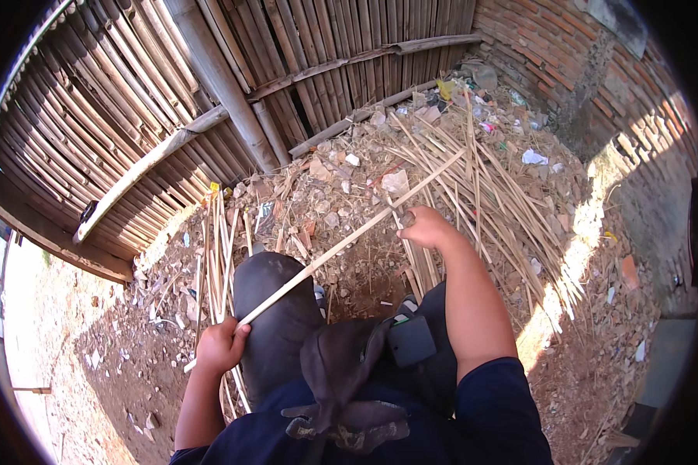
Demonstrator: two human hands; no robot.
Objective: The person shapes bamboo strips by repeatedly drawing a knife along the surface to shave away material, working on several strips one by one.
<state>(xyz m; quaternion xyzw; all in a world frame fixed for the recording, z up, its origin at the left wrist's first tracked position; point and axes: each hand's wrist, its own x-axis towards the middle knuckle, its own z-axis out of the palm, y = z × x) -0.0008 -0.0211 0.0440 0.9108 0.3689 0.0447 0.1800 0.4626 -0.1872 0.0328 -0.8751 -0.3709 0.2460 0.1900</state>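
gripping bamboo strip [341,246], left hand [221,346]

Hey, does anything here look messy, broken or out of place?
Yes: scraps of paper and plastic litter lie scattered among the rubble and the heap of bamboo strips by the brick wall. The held strip looks intact.

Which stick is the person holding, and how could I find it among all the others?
Start at the bamboo fence, then look down to the person's knee. The long pale bamboo strip slants across it, gripped low by the left hand and near the right hand. Unlike the loose strips lying on the ground, it is lifted up.
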